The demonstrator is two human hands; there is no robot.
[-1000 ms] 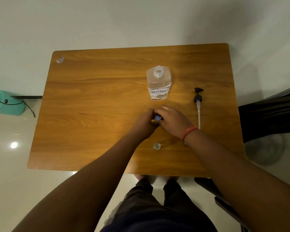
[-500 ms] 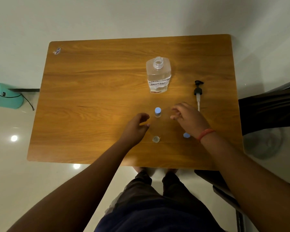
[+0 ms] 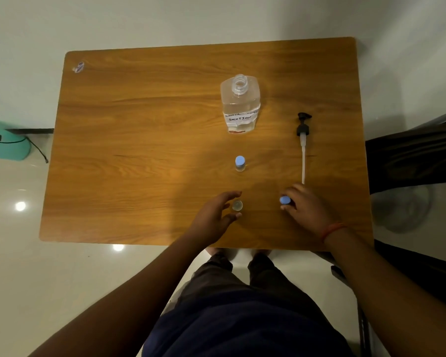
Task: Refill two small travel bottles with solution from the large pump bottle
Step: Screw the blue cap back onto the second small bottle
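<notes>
The large clear solution bottle [image 3: 240, 106] stands uncapped at the table's far middle, a handwritten label on its front. Its black pump with a white tube [image 3: 303, 140] lies to the right. One small travel bottle with a blue cap [image 3: 240, 163] stands upright mid-table. A second small bottle [image 3: 237, 205], uncapped, stands nearer me. My left hand [image 3: 214, 217] is open, thumb and fingers curved around this open bottle without clearly touching it. My right hand [image 3: 307, 207] pinches a loose blue cap [image 3: 285, 200] at its fingertips, low over the table.
The wooden table [image 3: 139, 150] has a small sticker [image 3: 78, 67] at its far left corner. A teal bin [image 3: 7, 140] with a black cable sits on the floor to the left. Dark furniture [image 3: 412, 155] stands right of the table. My legs are at the near edge.
Both hands let go of the capped small bottle and drew back toward me. My left hand came beside the open bottle; my right hand moved right and took the loose blue cap.
</notes>
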